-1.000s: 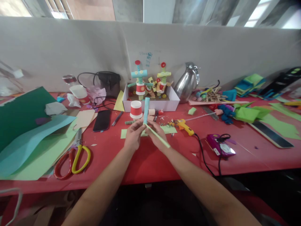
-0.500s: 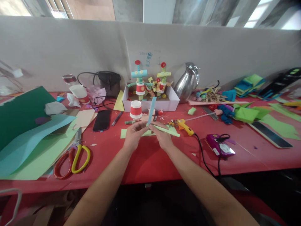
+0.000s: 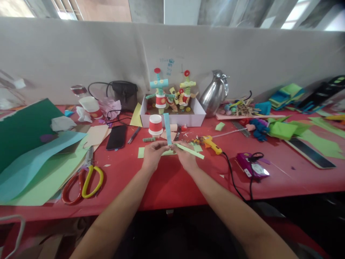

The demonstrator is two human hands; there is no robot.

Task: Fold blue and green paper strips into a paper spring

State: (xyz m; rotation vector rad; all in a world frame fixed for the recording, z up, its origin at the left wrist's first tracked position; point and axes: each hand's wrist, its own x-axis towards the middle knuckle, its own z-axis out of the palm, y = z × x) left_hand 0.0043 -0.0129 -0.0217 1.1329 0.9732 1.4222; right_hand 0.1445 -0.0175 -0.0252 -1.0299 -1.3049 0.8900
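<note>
My left hand and my right hand meet over the red table, fingers pinched together. Between them they hold a blue paper strip that stands upright and a light green paper strip that points right. The two strips cross at my fingertips. Under my hands lies a green paper piece. Just beyond stands an upturned red and white paper cup beside a small green spring.
A white box with paper robot figures stands behind. A yellow glue gun lies to the right, its cord leading to a purple device. Scissors, a phone, paper sheets lie left. A metal jug stands at the back.
The blue strip has tipped from leaning right back to nearly upright. The green strip swung from pointing down-right toward me to lying nearly level, pointing right. My hands stayed together.
</note>
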